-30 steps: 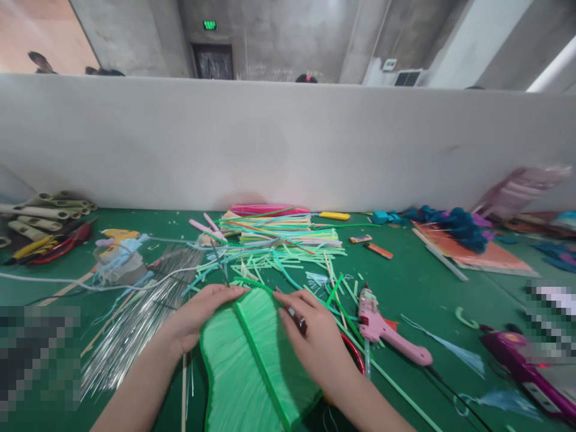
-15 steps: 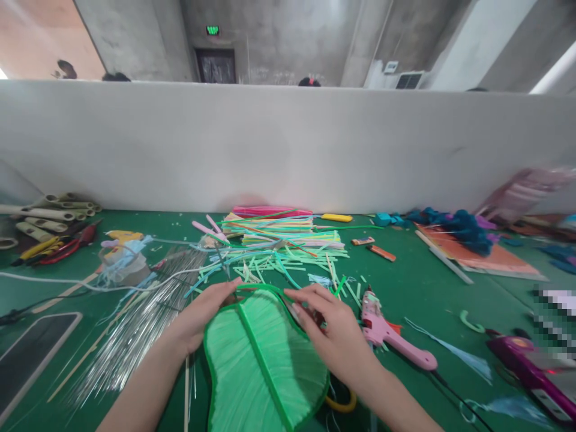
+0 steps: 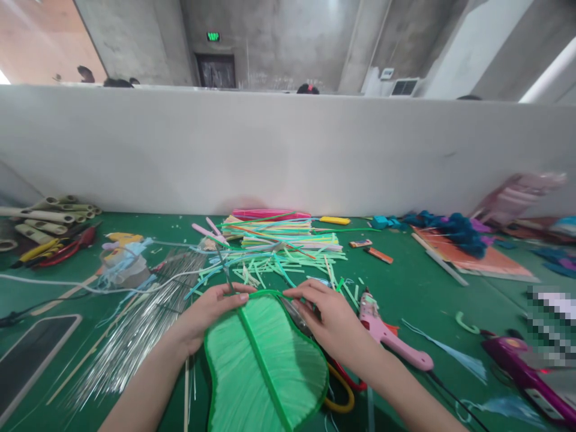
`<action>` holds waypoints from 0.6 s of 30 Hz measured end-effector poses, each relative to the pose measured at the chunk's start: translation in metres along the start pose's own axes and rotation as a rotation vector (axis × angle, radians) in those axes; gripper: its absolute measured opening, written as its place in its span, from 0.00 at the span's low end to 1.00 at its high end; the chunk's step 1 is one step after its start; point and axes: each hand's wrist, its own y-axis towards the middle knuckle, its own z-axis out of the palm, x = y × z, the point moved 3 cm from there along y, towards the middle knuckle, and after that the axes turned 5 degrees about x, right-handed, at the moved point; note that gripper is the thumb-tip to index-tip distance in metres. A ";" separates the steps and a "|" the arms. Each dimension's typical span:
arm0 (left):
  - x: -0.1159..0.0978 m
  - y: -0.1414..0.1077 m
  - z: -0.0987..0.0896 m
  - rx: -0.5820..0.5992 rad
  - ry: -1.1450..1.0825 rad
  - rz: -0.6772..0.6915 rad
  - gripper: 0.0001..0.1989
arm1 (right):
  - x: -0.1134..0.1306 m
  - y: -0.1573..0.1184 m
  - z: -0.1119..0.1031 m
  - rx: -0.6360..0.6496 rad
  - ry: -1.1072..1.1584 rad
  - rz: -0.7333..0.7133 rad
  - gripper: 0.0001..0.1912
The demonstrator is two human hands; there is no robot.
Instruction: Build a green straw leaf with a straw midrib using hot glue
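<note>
A large green craft leaf (image 3: 265, 366) with a raised midrib and a darker green rim lies low in the middle of the head view. My left hand (image 3: 209, 315) is closed at its upper left edge, with the thumb over the top and the fingers behind. A thin green strip (image 3: 265, 293) follows the top edge between my two hands. My right hand (image 3: 330, 312) pinches that strip at the upper right of the leaf, thumb and forefinger together. Under my right hand, scissors with a yellow handle (image 3: 344, 402) are partly covered by the leaf.
Colourful cut strips (image 3: 288, 240) lie beyond the leaf. A pink glue gun (image 3: 391, 339) rests to the right, with a purple device (image 3: 517, 372) farther out. Thin metal wires (image 3: 139, 336), a phone (image 3: 36, 360) and red-handled pliers (image 3: 67, 249) are on the left. A white partition (image 3: 288, 150) closes the back.
My left thumb and fingers have shifted right along the leaf's top edge. My right hand has stayed nearly in place, still pinching. More of the scissors shows beside the leaf.
</note>
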 end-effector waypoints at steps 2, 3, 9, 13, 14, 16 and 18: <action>0.000 0.000 -0.001 0.005 -0.006 -0.012 0.24 | -0.001 0.001 0.001 -0.002 0.007 0.002 0.15; 0.000 0.000 -0.001 0.004 -0.010 -0.016 0.24 | -0.002 0.001 0.002 -0.001 0.010 0.004 0.15; 0.000 0.000 0.002 -0.049 -0.057 -0.011 0.21 | -0.001 0.002 -0.003 -0.010 0.007 0.012 0.14; 0.002 0.001 0.002 -0.081 -0.080 -0.009 0.20 | 0.004 0.002 -0.016 -0.034 -0.004 -0.008 0.14; 0.002 0.001 0.000 -0.093 -0.081 -0.009 0.20 | 0.005 0.002 -0.019 -0.037 0.000 -0.018 0.15; 0.003 0.002 -0.002 -0.116 -0.080 -0.008 0.19 | 0.007 0.003 -0.022 -0.036 0.009 -0.038 0.16; 0.004 0.002 -0.003 -0.119 -0.076 -0.002 0.18 | 0.007 0.004 -0.021 -0.023 0.008 -0.051 0.17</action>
